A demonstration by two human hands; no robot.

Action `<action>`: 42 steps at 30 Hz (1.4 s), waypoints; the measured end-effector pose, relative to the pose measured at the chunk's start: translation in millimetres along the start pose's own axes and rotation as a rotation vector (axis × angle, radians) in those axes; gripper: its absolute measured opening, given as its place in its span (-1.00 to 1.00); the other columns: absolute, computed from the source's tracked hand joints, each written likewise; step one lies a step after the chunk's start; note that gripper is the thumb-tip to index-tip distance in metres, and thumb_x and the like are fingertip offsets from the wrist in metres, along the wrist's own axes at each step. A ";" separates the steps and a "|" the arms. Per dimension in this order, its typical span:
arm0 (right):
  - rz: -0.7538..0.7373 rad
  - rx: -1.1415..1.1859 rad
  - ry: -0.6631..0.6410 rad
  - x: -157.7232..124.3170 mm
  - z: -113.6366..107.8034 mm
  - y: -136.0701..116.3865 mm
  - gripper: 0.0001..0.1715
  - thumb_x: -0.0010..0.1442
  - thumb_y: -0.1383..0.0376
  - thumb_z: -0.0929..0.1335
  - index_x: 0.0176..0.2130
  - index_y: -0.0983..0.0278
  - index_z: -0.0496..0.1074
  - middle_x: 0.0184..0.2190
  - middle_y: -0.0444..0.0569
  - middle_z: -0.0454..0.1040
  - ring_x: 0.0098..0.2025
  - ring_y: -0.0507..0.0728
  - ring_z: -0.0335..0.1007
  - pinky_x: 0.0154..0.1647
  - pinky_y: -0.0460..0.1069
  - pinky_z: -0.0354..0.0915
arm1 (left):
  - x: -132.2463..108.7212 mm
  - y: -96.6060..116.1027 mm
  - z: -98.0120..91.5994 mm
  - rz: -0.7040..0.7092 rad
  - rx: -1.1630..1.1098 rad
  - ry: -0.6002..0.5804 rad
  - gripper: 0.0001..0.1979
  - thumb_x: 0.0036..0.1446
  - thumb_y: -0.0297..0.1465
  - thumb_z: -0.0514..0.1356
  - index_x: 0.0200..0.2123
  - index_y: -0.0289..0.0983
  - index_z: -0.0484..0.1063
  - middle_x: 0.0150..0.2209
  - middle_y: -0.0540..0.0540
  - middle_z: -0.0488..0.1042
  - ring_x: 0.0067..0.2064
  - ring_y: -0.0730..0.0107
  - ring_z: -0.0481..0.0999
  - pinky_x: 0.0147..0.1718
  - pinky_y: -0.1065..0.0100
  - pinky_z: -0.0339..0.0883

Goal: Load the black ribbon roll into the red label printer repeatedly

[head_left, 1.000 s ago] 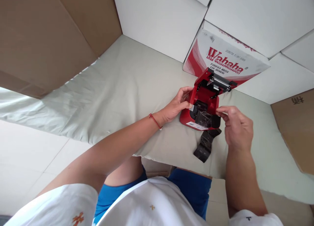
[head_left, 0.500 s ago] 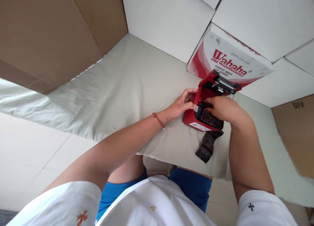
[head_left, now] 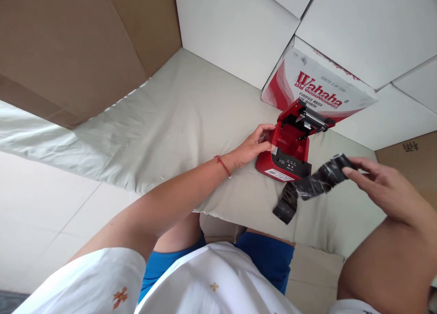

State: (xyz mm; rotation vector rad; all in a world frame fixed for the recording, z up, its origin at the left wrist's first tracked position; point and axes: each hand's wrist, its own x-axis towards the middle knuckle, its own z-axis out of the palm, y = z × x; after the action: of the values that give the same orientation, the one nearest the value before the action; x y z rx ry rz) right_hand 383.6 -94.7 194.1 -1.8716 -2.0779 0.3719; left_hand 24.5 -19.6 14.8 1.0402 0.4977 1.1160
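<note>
A red and black label printer (head_left: 269, 164) stands on the pale cloth with its lid (head_left: 316, 116) raised, its red inner bay bare. My left hand (head_left: 254, 146) grips the printer's left side, thumb on the front left edge and fingers behind. Off to the right of the printer, my right hand (head_left: 380, 181) pinches a small roll of black label strip (head_left: 326, 176) with thin white lines on it. The strip's loose end trails down past the printer's front corner and rests folded on the cloth.
Behind the printer is a white and red Wahaha water carton (head_left: 316, 88). White boxes (head_left: 235, 32) are stacked around it. A large brown cardboard box (head_left: 68, 50) stands on the left, another (head_left: 413, 168) on the right. The cloth-covered surface (head_left: 164, 123) ends just before my legs.
My right hand has come out of the printer and moved right, bringing the roll of black label strip out of the bay. My left hand keeps its hold on the printer.
</note>
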 end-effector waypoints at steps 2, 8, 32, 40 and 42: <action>0.148 -0.044 -0.174 -14.6 -0.2 32.2 -0.22 0.23 -0.52 0.53 -0.03 0.01 0.81 -0.24 0.14 0.78 -0.42 0.26 0.57 -0.45 0.22 0.39 | -0.2 0.8 0.7 0.002 0.005 -0.003 -0.25 0.10 -0.11 0.52 0.30 -0.07 0.36 0.44 -0.19 0.55 0.64 -0.19 0.36 0.68 -0.26 0.16; 0.326 -0.072 -0.336 -29.1 43.5 54.1 -0.26 0.12 -0.35 0.49 -0.04 0.11 0.77 -0.12 0.12 0.83 -0.24 0.39 0.70 -0.08 0.33 0.61 | 0.6 0.0 0.6 0.000 0.013 0.012 -0.23 0.07 -0.07 0.53 0.29 -0.07 0.37 0.42 -0.20 0.55 0.65 -0.21 0.33 0.68 -0.29 0.16; -0.089 0.130 -0.331 1.6 11.8 -68.0 -0.31 0.37 -0.36 0.52 0.18 0.01 0.77 0.06 0.07 0.76 -0.25 0.19 0.57 -0.32 0.09 0.48 | -2.5 8.9 4.1 -0.043 0.021 0.028 -0.27 0.07 -0.17 0.49 0.28 -0.09 0.37 0.41 -0.19 0.53 0.59 -0.17 0.38 0.61 -0.22 0.24; 0.040 -0.236 -0.345 80.1 55.5 -119.3 -0.55 0.33 0.10 0.48 0.13 0.13 0.77 -0.11 0.01 0.78 -0.28 0.21 0.57 -0.15 0.14 0.47 | -3.4 11.3 4.9 0.006 0.050 -0.009 -0.32 0.12 -0.16 0.47 0.26 -0.09 0.36 0.34 -0.18 0.58 0.53 -0.12 0.47 0.62 -0.20 0.23; 0.032 -0.333 -0.417 91.3 60.4 -129.5 -0.61 0.34 0.20 0.45 0.09 0.15 0.76 -0.14 0.00 0.78 -0.21 0.25 0.63 -0.08 0.14 0.46 | -3.4 11.9 5.3 0.002 0.057 0.000 -0.31 0.11 -0.16 0.47 0.25 -0.10 0.36 0.38 -0.20 0.56 0.55 -0.14 0.44 0.63 -0.21 0.21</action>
State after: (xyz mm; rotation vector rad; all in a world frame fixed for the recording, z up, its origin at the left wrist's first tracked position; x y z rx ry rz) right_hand 233.0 -16.8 196.0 -2.1667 -2.5131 0.4839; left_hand 21.4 -24.1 27.0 1.0907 0.5315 1.1089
